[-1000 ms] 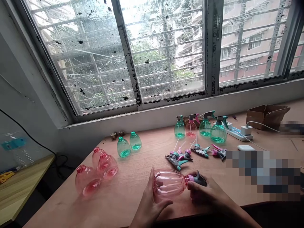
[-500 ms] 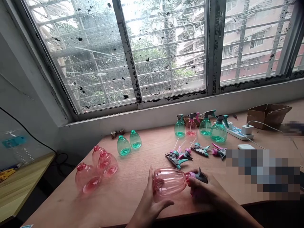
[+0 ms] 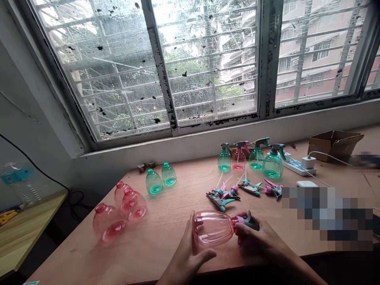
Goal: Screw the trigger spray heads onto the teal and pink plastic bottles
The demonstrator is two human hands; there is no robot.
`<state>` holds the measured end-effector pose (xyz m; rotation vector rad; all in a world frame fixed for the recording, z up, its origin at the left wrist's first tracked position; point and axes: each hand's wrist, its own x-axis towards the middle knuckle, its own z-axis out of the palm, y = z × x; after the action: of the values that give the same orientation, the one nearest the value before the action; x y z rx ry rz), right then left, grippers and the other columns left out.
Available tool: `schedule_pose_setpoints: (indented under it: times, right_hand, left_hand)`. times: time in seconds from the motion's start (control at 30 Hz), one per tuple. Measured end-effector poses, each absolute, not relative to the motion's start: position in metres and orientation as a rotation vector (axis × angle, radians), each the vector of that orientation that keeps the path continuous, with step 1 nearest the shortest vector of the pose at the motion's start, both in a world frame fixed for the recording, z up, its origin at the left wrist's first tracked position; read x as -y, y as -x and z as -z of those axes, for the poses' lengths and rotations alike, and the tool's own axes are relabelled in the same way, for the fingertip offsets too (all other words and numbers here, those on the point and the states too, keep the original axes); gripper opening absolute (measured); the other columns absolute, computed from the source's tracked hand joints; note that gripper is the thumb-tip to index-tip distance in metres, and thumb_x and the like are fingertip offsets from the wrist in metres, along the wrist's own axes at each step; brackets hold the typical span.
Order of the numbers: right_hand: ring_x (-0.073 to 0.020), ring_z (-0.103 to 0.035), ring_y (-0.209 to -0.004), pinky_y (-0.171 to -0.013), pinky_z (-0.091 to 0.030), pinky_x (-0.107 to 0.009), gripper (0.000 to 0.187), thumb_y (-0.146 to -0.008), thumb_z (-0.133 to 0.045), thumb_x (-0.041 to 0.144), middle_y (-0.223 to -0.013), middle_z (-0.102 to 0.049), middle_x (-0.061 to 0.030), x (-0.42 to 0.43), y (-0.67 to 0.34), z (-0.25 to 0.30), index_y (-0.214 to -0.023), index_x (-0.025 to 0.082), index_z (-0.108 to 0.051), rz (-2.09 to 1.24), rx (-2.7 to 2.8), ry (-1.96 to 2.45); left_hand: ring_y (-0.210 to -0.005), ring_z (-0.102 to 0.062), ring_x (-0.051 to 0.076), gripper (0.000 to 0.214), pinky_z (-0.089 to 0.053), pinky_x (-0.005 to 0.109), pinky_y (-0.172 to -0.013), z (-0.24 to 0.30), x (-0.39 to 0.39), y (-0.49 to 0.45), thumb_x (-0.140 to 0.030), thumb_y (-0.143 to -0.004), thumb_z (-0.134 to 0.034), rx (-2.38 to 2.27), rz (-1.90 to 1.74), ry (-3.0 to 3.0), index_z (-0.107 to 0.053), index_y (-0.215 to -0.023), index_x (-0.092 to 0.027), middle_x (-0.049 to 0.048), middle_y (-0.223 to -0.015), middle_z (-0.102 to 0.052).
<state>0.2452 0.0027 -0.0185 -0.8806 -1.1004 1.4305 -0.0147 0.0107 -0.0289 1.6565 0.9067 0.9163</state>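
A clear pink spray bottle [image 3: 213, 229] lies on its side in the air above the table's near edge, its base to the left. My left hand [image 3: 190, 249] cups the base, fingers showing through the plastic behind it and thumb stretched out below. At the neck, my right hand [image 3: 252, 235] is closed around the grey-and-pink spray head [image 3: 247, 221], partly hiding it. Just beyond the bottle lies a pile of loose trigger spray heads [image 3: 222, 196] with thin white tubes.
Several pink bottles [image 3: 109, 223] without heads stand at left, with two green bottles [image 3: 154, 182] behind them. Fitted spray bottles [image 3: 272, 164] line up near the window. A power strip [image 3: 299, 166], a white case [image 3: 307, 184] and a cardboard box [image 3: 335, 146] are at right.
My left hand's fingers have curled further around the base of the pink bottle, which has turned slightly. My right hand keeps its grip on the spray head.
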Motion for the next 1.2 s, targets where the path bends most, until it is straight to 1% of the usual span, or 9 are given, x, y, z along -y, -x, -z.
schedule_pose_setpoints:
  times: [0.07,0.23,0.33,0.5,0.57,0.73,0.87,0.97,1.2]
  right_hand:
    - [-0.0171,-0.066,-0.054,-0.054,-0.056,-0.03,0.042,-0.072,-0.083,0.049,-0.067,-0.068,0.0007,-0.004,-0.246,0.02,-0.092,0.017,-0.066,-1.427,1.1,0.88]
    - [-0.0169,-0.066,-0.056,-0.056,-0.058,-0.032,0.041,-0.073,-0.083,0.047,-0.067,-0.067,0.0012,-0.005,-0.247,0.022,-0.093,0.016,-0.065,-1.413,1.092,0.869]
    - [-0.016,-0.065,-0.056,-0.057,-0.058,-0.03,0.04,-0.074,-0.082,0.048,-0.066,-0.066,0.0017,-0.003,-0.246,0.019,-0.092,0.016,-0.066,-1.395,1.082,0.871]
    - [-0.0159,-0.065,-0.055,-0.056,-0.057,-0.03,0.039,-0.075,-0.082,0.047,-0.065,-0.066,0.0013,0.0,-0.246,0.015,-0.092,0.016,-0.066,-1.374,1.117,0.879]
    - [-0.0164,-0.066,-0.055,-0.056,-0.057,-0.03,0.04,-0.074,-0.082,0.047,-0.065,-0.067,0.0012,-0.001,-0.246,0.017,-0.092,0.016,-0.066,-1.372,1.112,0.879]
    - [-0.0175,-0.066,-0.055,-0.056,-0.056,-0.032,0.042,-0.073,-0.082,0.048,-0.065,-0.066,0.0012,-0.002,-0.246,0.02,-0.093,0.016,-0.066,-1.387,1.1,0.886]
    - [-0.0178,-0.066,-0.054,-0.056,-0.057,-0.032,0.043,-0.071,-0.083,0.049,-0.065,-0.066,0.0014,-0.002,-0.246,0.019,-0.093,0.016,-0.066,-1.401,1.091,0.891]
    - [-0.0176,-0.066,-0.055,-0.056,-0.056,-0.031,0.041,-0.073,-0.082,0.05,-0.064,-0.067,0.0008,-0.002,-0.246,0.019,-0.091,0.016,-0.067,-1.389,1.111,0.892]
    - [-0.0181,-0.066,-0.053,-0.054,-0.057,-0.032,0.038,-0.073,-0.082,0.047,-0.066,-0.068,0.0003,-0.004,-0.246,0.023,-0.089,0.016,-0.066,-1.383,1.096,0.836]
  left_hand:
    - [-0.143,-0.036,0.036,0.103,-0.025,0.053,-0.119,0.028,-0.012,0.015,-0.048,-0.08,-0.076,-0.907,-0.915,-1.664,-0.011,-0.157,-0.022,0.018,-0.153,-0.038]
    - [-0.138,-0.044,0.031,0.106,-0.021,0.051,-0.12,0.022,-0.011,0.014,-0.042,-0.084,-0.073,-0.959,-0.936,-1.743,0.001,-0.157,-0.028,0.0143,-0.15,-0.042]
    - [-0.138,-0.044,0.032,0.117,-0.022,0.05,-0.12,0.02,-0.008,0.014,-0.042,-0.078,-0.079,-0.991,-0.904,-1.687,0.004,-0.157,-0.026,0.015,-0.15,-0.044]
    - [-0.145,-0.031,0.035,0.11,-0.021,0.048,-0.121,0.018,-0.005,0.013,-0.045,-0.076,-0.08,-0.991,-0.9,-1.655,-0.01,-0.157,-0.018,0.0177,-0.157,-0.031]
    - [-0.143,-0.034,0.034,0.108,-0.022,0.048,-0.121,0.016,-0.004,0.012,-0.043,-0.076,-0.081,-0.984,-0.932,-1.685,-0.012,-0.157,-0.021,0.0164,-0.155,-0.036]
    - [-0.129,-0.051,0.029,0.113,-0.028,0.047,-0.117,0.015,-0.004,0.011,-0.041,-0.079,-0.079,-0.995,-0.937,-1.71,0.001,-0.157,-0.027,0.013,-0.137,-0.054]
    - [-0.132,-0.048,0.033,0.125,-0.03,0.047,-0.115,0.023,-0.007,0.014,-0.05,-0.074,-0.08,-0.95,-0.899,-1.664,0.008,-0.157,-0.02,0.017,-0.138,-0.052]
    - [-0.135,-0.045,0.034,0.115,-0.03,0.045,-0.116,0.023,-0.007,0.015,-0.052,-0.077,-0.077,-0.955,-0.874,-1.638,-0.002,-0.158,-0.017,0.0182,-0.147,-0.044]
    - [-0.125,-0.054,0.028,0.115,-0.029,0.044,-0.116,0.013,-0.004,0.013,-0.042,-0.08,-0.078,-1.015,-0.897,-1.718,0.006,-0.157,-0.025,0.0105,-0.128,-0.06]
